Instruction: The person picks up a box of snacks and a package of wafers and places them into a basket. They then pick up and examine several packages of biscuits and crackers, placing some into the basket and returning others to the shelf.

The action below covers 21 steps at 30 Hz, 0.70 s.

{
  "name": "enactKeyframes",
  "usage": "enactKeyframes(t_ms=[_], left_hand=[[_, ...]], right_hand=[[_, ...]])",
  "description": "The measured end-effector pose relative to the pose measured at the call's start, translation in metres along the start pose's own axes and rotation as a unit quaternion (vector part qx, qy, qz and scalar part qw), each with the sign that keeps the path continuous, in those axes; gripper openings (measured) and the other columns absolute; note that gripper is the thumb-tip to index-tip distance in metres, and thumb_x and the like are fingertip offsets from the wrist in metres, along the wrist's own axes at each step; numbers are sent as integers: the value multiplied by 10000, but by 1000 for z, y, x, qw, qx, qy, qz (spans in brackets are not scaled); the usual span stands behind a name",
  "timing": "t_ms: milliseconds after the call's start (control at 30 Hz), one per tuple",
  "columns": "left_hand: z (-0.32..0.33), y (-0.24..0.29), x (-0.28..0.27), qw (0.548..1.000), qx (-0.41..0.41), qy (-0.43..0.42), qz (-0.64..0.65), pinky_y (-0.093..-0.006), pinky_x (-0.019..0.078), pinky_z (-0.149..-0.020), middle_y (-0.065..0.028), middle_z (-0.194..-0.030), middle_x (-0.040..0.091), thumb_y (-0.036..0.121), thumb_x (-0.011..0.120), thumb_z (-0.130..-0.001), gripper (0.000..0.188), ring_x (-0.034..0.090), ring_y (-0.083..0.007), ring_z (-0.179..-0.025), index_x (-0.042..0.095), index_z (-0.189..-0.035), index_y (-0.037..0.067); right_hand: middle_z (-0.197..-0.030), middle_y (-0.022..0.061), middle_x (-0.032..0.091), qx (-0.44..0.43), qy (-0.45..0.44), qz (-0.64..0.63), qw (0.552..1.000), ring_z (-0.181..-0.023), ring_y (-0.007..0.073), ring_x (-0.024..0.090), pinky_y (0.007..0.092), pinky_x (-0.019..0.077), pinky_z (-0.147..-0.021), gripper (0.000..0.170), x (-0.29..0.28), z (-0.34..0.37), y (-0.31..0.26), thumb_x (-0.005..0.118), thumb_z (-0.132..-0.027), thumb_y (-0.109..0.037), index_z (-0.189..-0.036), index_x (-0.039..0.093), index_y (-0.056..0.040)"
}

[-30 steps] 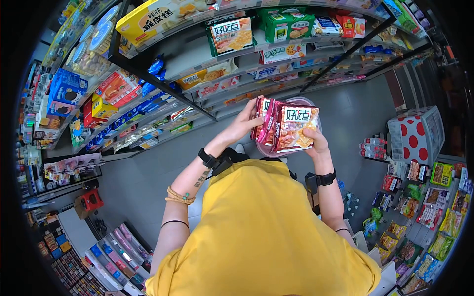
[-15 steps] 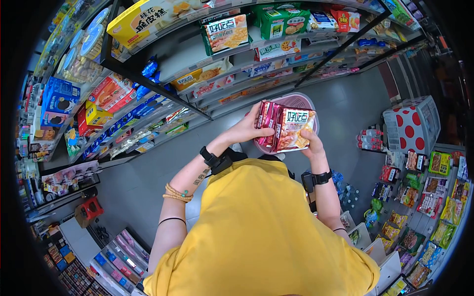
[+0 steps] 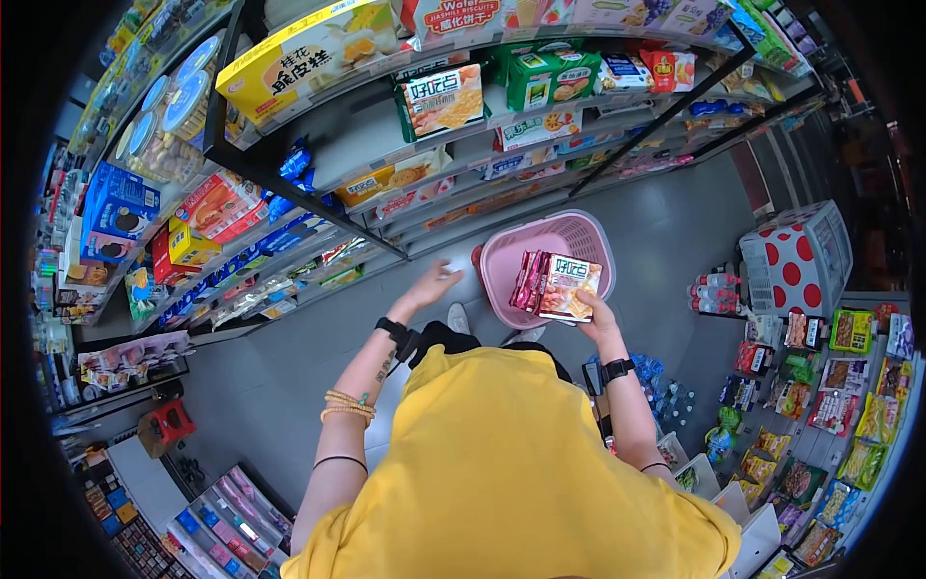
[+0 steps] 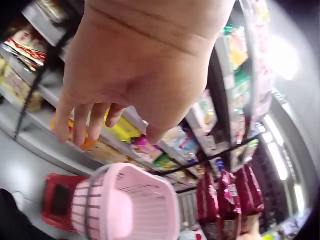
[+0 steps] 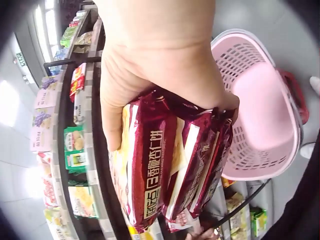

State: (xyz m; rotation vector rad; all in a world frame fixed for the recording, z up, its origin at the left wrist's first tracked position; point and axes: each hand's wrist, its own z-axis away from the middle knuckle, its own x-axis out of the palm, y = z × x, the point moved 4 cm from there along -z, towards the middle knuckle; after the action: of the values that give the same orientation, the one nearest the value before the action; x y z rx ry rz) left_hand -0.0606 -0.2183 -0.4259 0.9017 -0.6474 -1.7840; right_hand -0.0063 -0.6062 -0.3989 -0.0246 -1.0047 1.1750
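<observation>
My right hand (image 3: pixel 600 320) grips several dark red snack packs (image 3: pixel 569 288) side by side, above a pink basket (image 3: pixel 516 246). In the right wrist view, thumb and fingers of that hand (image 5: pixel 160 70) clasp the packs (image 5: pixel 155 160) from both sides, with the basket (image 5: pixel 262 105) beyond. My left hand (image 3: pixel 432 288) is off the packs, to the left of the basket, holding nothing. The left wrist view shows this hand (image 4: pixel 130 75) with fingers loosely extended, the basket (image 4: pixel 150 200) below and the packs (image 4: pixel 229 200) at lower right.
Shelves (image 3: pixel 338 145) of packaged snacks run along the front and left. A red object (image 4: pixel 56 200) is beside the basket. Bottles (image 3: pixel 716 292), a dotted box (image 3: pixel 801 261) and a rack of snacks (image 3: pixel 839 410) are at the right.
My left hand has let go of the packs and moved left, away from them. My right hand has lowered with the packs, and more of the pink basket shows.
</observation>
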Motion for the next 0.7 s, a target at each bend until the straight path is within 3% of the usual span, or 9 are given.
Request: enactKeyframes(t_ms=[133, 200, 233, 300, 400, 433, 567, 600, 700], left_hand=[[14, -173, -9, 984, -95, 141, -58, -420, 454, -1027, -256, -1317, 590, 495, 610, -890, 681, 570, -385, -1229, 557, -1291, -53], [60, -244, -3, 950, -249, 166, -92, -441, 453, -1028, -259, -1244, 630, 454, 599, -883, 601, 578, -392, -1207, 602, -1252, -20], [100, -240, 2, 929, -301, 196, -87, -435, 462, -1017, -265, -1192, 653, 431, 606, -873, 564, 592, -400, -1186, 633, -1209, -21], [155, -301, 33, 898, -379, 223, 18, -425, 464, -1013, -289, -1158, 657, 401, 619, -868, 515, 596, -418, -1176, 672, -1116, -47], [230, -305, 97, 859, -417, 245, 172, -366, 536, -669, -141, -892, 711, 351, 628, -893, 423, 689, -251, -777, 679, -1059, -35], [249, -309, 120, 850, -405, 271, 198, -318, 490, -560, -71, -782, 662, 321, 616, -908, 380, 628, -167, -653, 670, -1043, -30], [300, -316, 210, 866, -403, 246, 166, -364, 526, -665, -120, -847, 699, 318, 644, -893, 416, 647, -209, -689, 652, -1062, -62], [310, -306, 233, 838, -420, 292, 187, -360, 517, -657, -94, -820, 694, 283, 635, -903, 369, 631, -194, -680, 658, -1050, -55], [336, -297, 295, 823, -428, 274, 255, -325, 506, -628, -80, -824, 685, 268, 638, -915, 344, 613, -158, -672, 664, -1044, -50]], right_hand=[[-1298, 153, 609, 32, 43, 29, 998, -1161, 286, 622, 434, 501, -1023, 522, -30, -16, 1, 702, -889, -111, -1352, 487, -5], [-1286, 152, 615, 49, 56, 50, 996, -1145, 283, 631, 434, 511, -1010, 504, -58, -37, 7, 698, -895, -116, -1344, 493, -8], [-1280, 151, 619, 63, 63, 63, 994, -1137, 282, 635, 434, 515, -1004, 496, -74, -46, 10, 695, -898, -119, -1339, 497, -10], [-1269, 148, 624, 100, 62, 78, 990, -1122, 281, 642, 439, 521, -995, 482, -92, -63, 13, 692, -903, -127, -1331, 504, -12], [-1242, 145, 637, 140, 56, 92, 984, -1101, 282, 650, 436, 550, -948, 445, -111, -98, 21, 685, -913, -151, -1310, 527, -27], [-1231, 145, 638, 151, 59, 111, 981, -1094, 280, 652, 434, 555, -940, 461, -115, -109, 22, 700, -900, -141, -1310, 520, -30], [-1237, 135, 600, 162, 91, 204, 961, -1104, 277, 641, 421, 569, -911, 732, -119, -148, 21, 771, -819, -66, -1414, 345, -94], [-1250, 139, 588, 167, 84, 223, 957, -1105, 280, 639, 422, 572, -906, 756, -115, -157, 22, 773, -816, -69, -1423, 325, -103], [-1297, 167, 545, 162, 39, 266, 949, -1150, 307, 607, 424, 558, -916, 863, -107, -184, 24, 793, -786, -66, -1455, 249, -82]])
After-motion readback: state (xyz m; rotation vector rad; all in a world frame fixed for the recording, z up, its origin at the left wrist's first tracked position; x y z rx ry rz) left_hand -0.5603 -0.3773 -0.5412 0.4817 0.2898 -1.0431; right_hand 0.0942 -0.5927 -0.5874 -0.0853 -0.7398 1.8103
